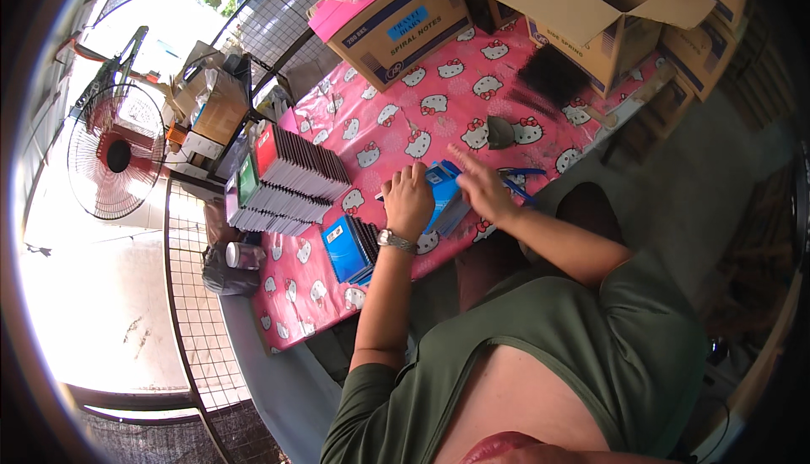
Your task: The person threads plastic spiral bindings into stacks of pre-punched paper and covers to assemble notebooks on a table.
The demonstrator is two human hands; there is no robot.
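— Green shirt fills the bottom, closest to the lens. What's beyond it?

— Biggest thing is the table, under a pink cloth printed with white cartoon cats. It runs from the lower left up to the far right.

— And on it?

— Cardboard boxes at the far end: one closed box with a blue band, and an open box with its flaps up, just beside it. Off the table's left edge stands a fan behind a wire grid.

— Smaller?

— Notebook stack, spines fanned out, red and green covers on the left end. Below it a short blue pile near the table's front edge. A dark brush lies by the open box.

— The hands?

— Left hand, watch on the wrist, rests knuckles-up on a blue notebook, fingers curled over it and pressing it down. I can't tell whether it truly clasps it.

— And the other?

— Right hand lies just beside, fingers spread flat and pointing up-left over the same notebook, palm down, gripping nothing that I can see. It looks a bit blurred.

— So where's that notebook?

— Near the front edge of the table, middle of the view, between both hands and touching each, right of the blue pile. A blue pen lies just past the right hand.
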